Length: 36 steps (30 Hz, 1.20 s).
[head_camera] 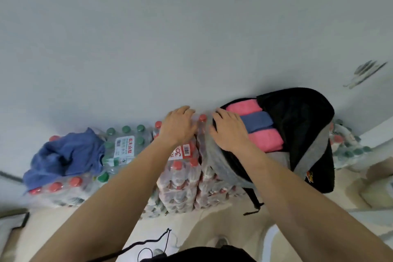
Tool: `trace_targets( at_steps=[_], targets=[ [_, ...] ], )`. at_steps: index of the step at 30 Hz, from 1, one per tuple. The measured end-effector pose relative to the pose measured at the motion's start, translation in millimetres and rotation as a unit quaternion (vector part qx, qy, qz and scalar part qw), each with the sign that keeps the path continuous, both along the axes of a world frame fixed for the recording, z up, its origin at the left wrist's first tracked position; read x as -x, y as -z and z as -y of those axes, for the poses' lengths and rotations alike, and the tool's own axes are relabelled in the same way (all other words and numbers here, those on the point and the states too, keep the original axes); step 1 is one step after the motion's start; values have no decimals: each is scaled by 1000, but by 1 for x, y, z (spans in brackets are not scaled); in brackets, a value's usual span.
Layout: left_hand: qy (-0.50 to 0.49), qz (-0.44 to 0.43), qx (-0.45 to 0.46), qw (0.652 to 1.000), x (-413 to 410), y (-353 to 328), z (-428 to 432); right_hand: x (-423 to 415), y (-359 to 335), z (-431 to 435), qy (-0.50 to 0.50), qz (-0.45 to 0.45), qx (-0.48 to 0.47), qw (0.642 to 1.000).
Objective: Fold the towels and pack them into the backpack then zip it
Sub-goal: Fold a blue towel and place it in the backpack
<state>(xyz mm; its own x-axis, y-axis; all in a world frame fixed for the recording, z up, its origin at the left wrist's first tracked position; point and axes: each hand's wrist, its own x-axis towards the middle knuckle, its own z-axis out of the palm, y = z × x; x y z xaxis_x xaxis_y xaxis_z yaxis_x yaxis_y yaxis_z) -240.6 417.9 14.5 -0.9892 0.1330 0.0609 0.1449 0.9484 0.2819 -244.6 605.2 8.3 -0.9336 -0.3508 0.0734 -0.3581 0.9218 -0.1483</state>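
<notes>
A black and grey backpack [302,134] lies open on stacked packs of bottled water. Inside it lie folded towels side by side: a pink towel [244,106], a blue towel [258,122] and another pink towel [268,139]. My right hand [228,130] rests palm down on the backpack's left rim and the towels' ends, fingers spread. Just left of the backpack, my left hand [178,126] lies palm down on a pack of bottles and holds nothing. A crumpled blue towel [63,155] lies unfolded on the packs at the far left.
Shrink-wrapped packs of water bottles [180,176] with red and green caps line the grey wall [191,38]. More bottle packs [346,147] sit behind the backpack at the right. A black cord [148,242] lies on the light floor below.
</notes>
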Motion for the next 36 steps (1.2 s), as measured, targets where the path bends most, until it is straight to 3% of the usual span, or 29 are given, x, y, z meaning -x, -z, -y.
trace_targets(
  at_steps=[11, 16, 22, 30, 36],
  targets=[
    [-219, 31, -2, 975, -113, 14, 243, -28, 4, 250, -219, 53, -43, 973],
    [-280, 50, 4, 959, -158, 51, 313, -46, 33, 324, -256, 116, -53, 958],
    [-256, 33, -2, 966, -172, 102, 342, -58, 75, 366, -257, 193, -56, 945],
    [-253, -61, -11, 966, -168, 125, 359, -69, 105, 392, -235, 126, -40, 963],
    [-271, -39, -49, 961, -166, 115, 359, -75, 101, 400, -210, 142, -5, 967]
  ],
)
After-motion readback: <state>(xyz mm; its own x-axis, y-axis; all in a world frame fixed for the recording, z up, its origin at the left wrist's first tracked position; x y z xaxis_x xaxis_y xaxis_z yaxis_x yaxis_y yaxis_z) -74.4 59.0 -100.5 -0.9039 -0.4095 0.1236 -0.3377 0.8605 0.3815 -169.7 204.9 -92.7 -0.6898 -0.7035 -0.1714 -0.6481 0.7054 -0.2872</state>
